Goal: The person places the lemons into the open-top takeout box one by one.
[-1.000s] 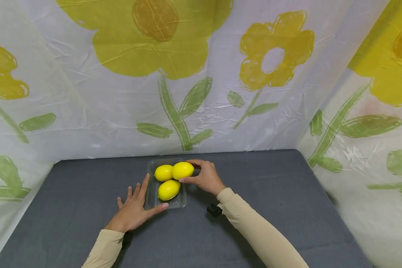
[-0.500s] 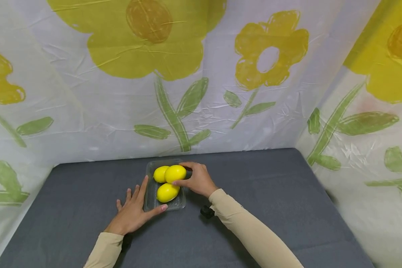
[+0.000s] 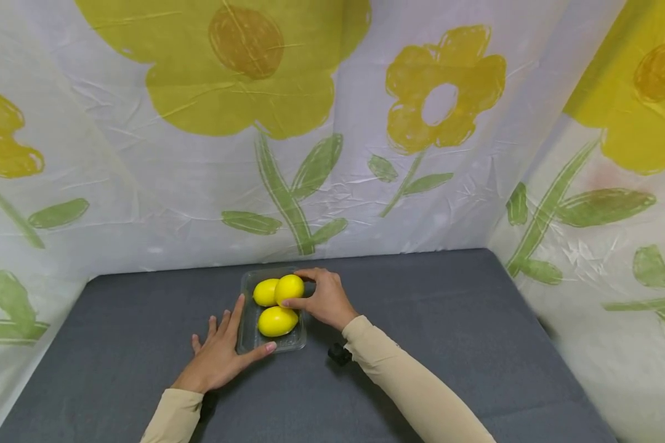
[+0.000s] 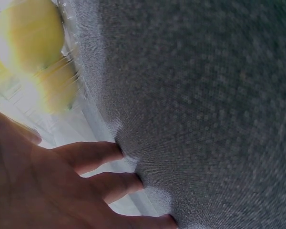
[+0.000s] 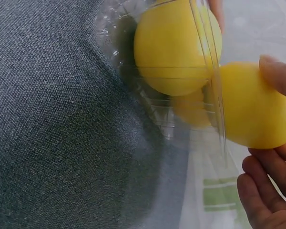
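Observation:
Three yellow lemons are at a clear plastic tray (image 3: 297, 338) on the cloth-covered table. One lemon (image 3: 265, 292) lies toward the tray's back left, and another lemon (image 3: 278, 322) lies in front of it. My right hand (image 3: 329, 299) pinches the third lemon (image 3: 289, 288) between thumb and fingers, over the tray's back right. In the right wrist view this held lemon (image 5: 252, 107) sits at the rim, beside the front one. My left hand (image 3: 216, 357) is spread, index finger along the tray's left side, thumb at its near edge. Its other fingertips (image 4: 131, 181) reach the cloth.
A dark grey cloth (image 3: 421, 344) covers the table around the tray. Behind it and at the sides hang white sheets (image 3: 172, 178) printed with yellow flowers. A small black device (image 3: 339, 354) is on the underside of my right wrist.
My right hand has moved left with its lemon, further over the tray. The front lemon has turned slightly. My left hand has stayed at the tray, while the head view has shifted a little.

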{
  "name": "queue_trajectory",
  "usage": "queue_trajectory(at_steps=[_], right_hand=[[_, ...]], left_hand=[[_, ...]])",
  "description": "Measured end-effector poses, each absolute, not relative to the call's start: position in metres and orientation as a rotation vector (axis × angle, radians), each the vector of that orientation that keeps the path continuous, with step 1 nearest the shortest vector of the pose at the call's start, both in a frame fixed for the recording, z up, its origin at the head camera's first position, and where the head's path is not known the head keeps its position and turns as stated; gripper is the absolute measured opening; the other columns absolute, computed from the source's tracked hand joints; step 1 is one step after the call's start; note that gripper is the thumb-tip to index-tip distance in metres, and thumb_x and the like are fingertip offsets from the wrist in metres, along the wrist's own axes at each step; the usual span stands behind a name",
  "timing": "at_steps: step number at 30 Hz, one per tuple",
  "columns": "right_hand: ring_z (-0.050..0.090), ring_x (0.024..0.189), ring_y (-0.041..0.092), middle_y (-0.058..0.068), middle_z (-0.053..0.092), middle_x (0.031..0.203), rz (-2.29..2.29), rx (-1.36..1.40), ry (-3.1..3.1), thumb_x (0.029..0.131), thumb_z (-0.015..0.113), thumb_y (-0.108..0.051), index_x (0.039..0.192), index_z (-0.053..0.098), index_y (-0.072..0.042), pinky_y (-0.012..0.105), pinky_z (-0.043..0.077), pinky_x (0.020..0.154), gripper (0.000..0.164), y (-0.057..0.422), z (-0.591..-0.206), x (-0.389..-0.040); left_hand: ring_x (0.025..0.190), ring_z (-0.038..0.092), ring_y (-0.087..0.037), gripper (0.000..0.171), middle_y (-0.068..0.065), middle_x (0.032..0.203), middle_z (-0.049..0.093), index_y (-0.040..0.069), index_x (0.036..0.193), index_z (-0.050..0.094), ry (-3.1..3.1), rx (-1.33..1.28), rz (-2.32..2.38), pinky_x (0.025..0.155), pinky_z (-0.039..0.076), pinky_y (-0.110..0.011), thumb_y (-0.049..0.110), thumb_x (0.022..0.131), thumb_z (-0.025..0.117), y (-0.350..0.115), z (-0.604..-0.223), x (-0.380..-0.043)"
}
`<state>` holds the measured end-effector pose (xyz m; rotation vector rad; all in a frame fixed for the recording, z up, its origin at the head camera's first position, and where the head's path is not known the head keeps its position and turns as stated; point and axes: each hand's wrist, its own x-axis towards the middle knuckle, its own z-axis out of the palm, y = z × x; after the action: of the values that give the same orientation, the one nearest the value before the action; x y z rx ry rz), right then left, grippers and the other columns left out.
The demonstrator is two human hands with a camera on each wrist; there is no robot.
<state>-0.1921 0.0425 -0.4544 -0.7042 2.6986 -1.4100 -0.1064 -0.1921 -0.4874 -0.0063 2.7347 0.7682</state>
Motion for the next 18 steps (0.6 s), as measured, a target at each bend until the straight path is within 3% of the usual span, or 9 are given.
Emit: queue_trajectory(at_steps=[18], right_hand=[[0.061,0.112,0.027,0.010,0.070,0.124,-1.033,-0.781,2.828,0.080,0.089,-0.035,0.130,0.069,-0.003,0.045,0.049,0.098,0.063,0.030,-0.451,-0.180]], left_hand=[[0.142,-0.005,-0.066,0.122,-0.039,0.160,0.006,0.027,0.161,-0.018,2.754,0.018,0.781,0.096,-0.006,-0.088,0.084,0.082,0.055,-0.194,-0.488,-0.104]])
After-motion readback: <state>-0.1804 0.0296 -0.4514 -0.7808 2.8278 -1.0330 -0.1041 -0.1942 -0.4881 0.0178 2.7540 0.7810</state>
